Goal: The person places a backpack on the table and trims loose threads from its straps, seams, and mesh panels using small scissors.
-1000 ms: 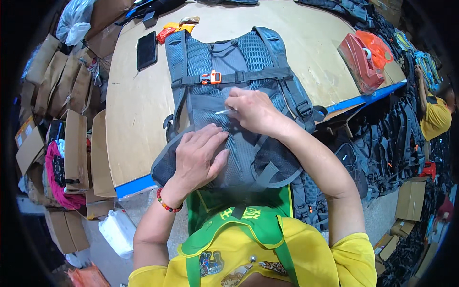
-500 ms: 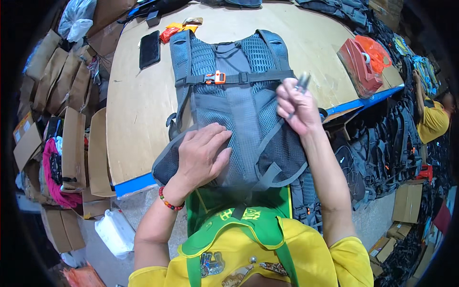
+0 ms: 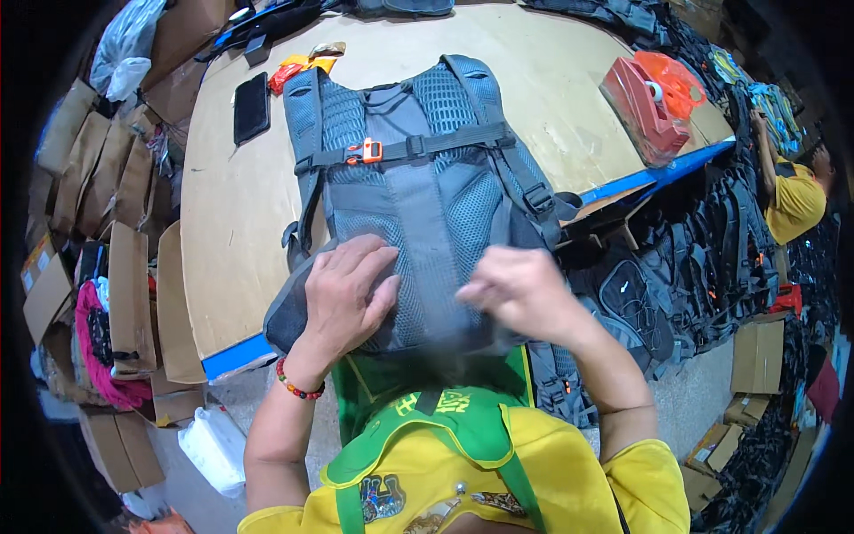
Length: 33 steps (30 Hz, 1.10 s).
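Note:
A grey backpack lies on the table's near edge, its back panel and shoulder straps facing up. A strap with an orange buckle crosses its upper part. My left hand rests on the left of the mesh panel, fingers stretched out and thumb apart, holding nothing. Over the lower right of the backpack is my right hand, curled closed and smeared by motion. What it holds is hidden by its fingers. The right hip flap is partly covered by this hand.
On the table lie a black phone and red and yellow wrappers. A red tape dispenser stands at the right. Cardboard boxes crowd the left, piled backpacks the right. A person in yellow is at far right.
My right hand has come down and left from beside the strap to the lower backpack. The small dark metallic tool seen in it earlier no longer shows. The whole view has shifted slightly.

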Tool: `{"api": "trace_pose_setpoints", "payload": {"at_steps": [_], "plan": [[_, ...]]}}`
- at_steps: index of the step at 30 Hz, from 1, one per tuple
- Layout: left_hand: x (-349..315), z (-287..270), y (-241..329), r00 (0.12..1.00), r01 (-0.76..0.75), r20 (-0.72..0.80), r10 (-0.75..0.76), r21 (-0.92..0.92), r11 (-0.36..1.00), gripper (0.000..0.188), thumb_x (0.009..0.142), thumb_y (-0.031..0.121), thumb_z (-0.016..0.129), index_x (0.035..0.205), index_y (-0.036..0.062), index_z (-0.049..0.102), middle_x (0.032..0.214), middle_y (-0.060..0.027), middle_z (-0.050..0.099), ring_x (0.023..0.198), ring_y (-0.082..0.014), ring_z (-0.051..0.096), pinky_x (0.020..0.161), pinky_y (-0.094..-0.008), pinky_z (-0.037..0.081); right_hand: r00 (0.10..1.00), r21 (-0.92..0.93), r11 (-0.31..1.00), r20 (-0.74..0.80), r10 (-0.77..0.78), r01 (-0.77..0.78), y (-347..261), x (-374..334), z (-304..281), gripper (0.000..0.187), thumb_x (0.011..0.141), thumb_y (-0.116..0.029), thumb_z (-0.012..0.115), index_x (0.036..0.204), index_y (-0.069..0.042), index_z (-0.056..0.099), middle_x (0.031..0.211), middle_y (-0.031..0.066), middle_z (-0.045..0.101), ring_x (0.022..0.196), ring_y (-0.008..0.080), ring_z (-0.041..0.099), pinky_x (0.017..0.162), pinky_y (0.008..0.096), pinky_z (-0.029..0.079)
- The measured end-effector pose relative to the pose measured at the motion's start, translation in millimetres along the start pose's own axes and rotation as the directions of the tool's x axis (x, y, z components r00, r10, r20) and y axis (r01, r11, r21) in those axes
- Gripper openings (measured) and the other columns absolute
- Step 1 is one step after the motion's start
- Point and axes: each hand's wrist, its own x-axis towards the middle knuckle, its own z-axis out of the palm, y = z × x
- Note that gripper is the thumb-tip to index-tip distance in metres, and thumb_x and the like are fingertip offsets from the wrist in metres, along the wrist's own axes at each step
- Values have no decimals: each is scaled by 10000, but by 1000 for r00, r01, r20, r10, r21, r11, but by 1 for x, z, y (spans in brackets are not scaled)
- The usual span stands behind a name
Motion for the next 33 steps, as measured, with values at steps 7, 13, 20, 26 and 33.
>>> {"api": "trace_pose_setpoints", "payload": {"at_steps": [7,13,20,26,33], "plan": [[2,-3,2,1000,5,26,-5,-24,1000,230,763,162,612,971,64,621,1038,-51,602,924,-212,574,787,-312,413,591,826,554,-397,702,-104,42,-37,-28,266,855,-210,613,638,-62,576,590,5,517,509,70,399,502,203,333],[4,-2,4,999,14,29,-13,-29,999,211,766,136,618,964,62,624,1038,-54,600,922,-215,570,794,-317,411,555,915,400,-361,749,55,83,-47,-5,257,870,-229,597,680,-56,586,590,3,514,507,68,399,512,187,325],[2,2,3,999,22,30,-21,-16,1000,216,762,108,619,972,60,622,1041,-73,588,930,-235,549,803,-325,408,533,946,296,-318,784,130,88,-51,0,209,860,-196,601,708,-54,596,600,-2,516,521,60,403,519,183,323],[-9,-3,1,994,112,2,-112,50,992,237,765,115,615,994,54,617,1070,-110,554,978,-271,513,800,-345,407,493,788,526,-336,803,-320,65,-68,-9,123,848,-132,599,751,-60,620,615,1,519,564,51,423,540,184,336],[-40,-37,1,915,404,-34,-403,27,914,529,743,216,669,1227,66,516,1127,-176,496,1045,-330,474,901,-403,397,498,718,638,-460,735,-279,48,-77,-16,68,826,-58,583,799,-23,634,668,13,542,591,65,447,525,188,351]]}}
